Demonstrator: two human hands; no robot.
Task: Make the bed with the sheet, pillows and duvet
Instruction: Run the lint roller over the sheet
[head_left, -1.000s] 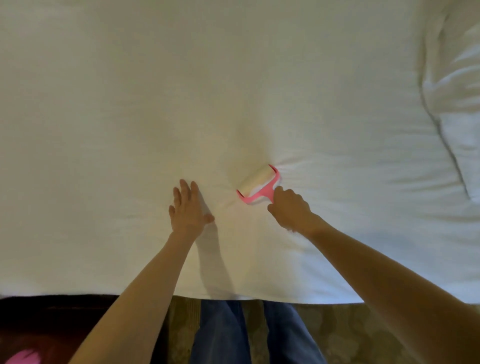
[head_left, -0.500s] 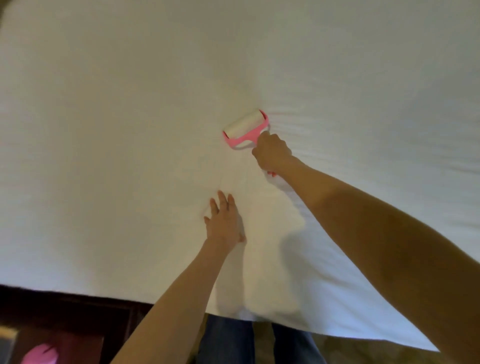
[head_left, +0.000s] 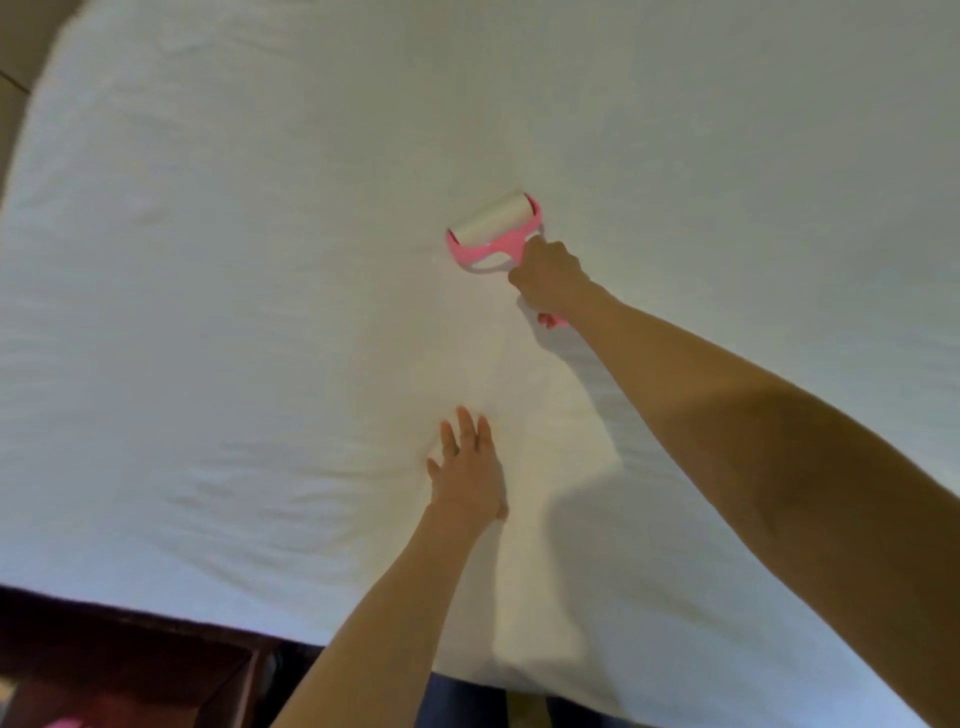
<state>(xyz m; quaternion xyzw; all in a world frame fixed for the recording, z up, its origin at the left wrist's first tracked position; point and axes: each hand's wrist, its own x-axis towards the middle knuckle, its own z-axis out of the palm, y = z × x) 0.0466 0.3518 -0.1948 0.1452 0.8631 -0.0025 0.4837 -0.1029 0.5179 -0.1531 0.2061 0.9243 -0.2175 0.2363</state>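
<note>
The white sheet (head_left: 260, 270) lies spread flat over the bed and fills almost the whole view. Its near edge runs along the bottom, from the lower left across to the lower right. The cloth is mostly smooth, with shallow creases on the left half and a small fan of wrinkles round the spot where the left grip presses.

A lint roller (head_left: 493, 231) with a pink frame and a white roll rests on the sheet a little right of the middle, its roll touching the cloth and lying at a slant. The right grip (head_left: 548, 278) is closed round the roller's pink handle, fingers curled over it. The handle's end shows just beneath the heel of the hand. The right arm is stretched out long, coming in from the lower right corner.

The left grip (head_left: 467, 473) lies palm down on the sheet, nearer the person and well apart from the roller. Its fingers (head_left: 465, 426) are straight, close together and pointing up the bed. It holds nothing. The left forearm rises from the bottom edge.

Below the sheet's edge sits a dark wooden surface (head_left: 130, 660) at the lower left, and blue trousers (head_left: 457, 704) show between the arms. A small pink blur (head_left: 62, 723) at the bottom left corner is too unclear to name.
</note>
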